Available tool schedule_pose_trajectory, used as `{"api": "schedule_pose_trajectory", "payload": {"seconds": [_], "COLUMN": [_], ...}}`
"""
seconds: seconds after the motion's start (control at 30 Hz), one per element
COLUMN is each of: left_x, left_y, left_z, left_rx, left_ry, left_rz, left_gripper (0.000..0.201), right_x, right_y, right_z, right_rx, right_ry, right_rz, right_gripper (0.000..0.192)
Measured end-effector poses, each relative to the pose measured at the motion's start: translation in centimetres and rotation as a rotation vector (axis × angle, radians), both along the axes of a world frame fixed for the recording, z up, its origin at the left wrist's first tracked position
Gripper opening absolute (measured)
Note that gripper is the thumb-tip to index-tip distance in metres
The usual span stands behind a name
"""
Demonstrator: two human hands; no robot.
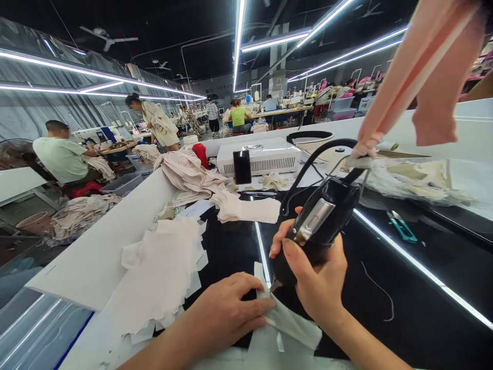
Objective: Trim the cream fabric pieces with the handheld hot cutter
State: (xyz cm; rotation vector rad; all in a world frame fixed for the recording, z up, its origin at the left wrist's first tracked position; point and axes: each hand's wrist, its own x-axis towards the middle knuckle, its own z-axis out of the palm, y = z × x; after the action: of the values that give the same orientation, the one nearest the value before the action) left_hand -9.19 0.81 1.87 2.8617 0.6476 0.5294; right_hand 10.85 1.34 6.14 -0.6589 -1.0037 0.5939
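Your right hand [319, 280] comes in from the lower right, fist wrapped tight around the black handheld tool [318, 221], its tip angled down toward the table. Your left hand [227, 313] lies flat, fingers spread and pressing the white fabric piece [287, 321] onto the black table [423, 288]. The tool's tip sits right at that fabric's edge, just beside your left fingertips.

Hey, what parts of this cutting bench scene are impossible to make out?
Head view only:
- Tip of the black handheld tool: hidden between the right hand and the white fabric piece.
- Fabric under the left hand: covered by the palm.
- Pink cloth: cut off by the top edge.
- Phone screen: dark, unreadable.
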Motion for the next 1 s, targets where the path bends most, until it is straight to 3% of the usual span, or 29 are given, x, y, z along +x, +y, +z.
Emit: {"api": "schedule_pose_trajectory", "payload": {"seconds": [0.67,1.0], "left_x": [0.3,0.8], "left_y": [0.0,2.6], "left_z": [0.0,0.3], "left_rx": [-0.004,-0.03], "left_ry": [-0.044,-0.049], "left_rz": [0.004,-0.055], "left_gripper": [0.024,0.02], "right_x": [-0.3,-0.2], "right_y": [0.7,0.5], "right_z": [0.2,-0.1], "right_rx": [-0.03,-0.051], "right_ry": [-0.006,-0.002], "right_rz": [-0.023,-0.024], "right_gripper": [0.022,0.03]}}
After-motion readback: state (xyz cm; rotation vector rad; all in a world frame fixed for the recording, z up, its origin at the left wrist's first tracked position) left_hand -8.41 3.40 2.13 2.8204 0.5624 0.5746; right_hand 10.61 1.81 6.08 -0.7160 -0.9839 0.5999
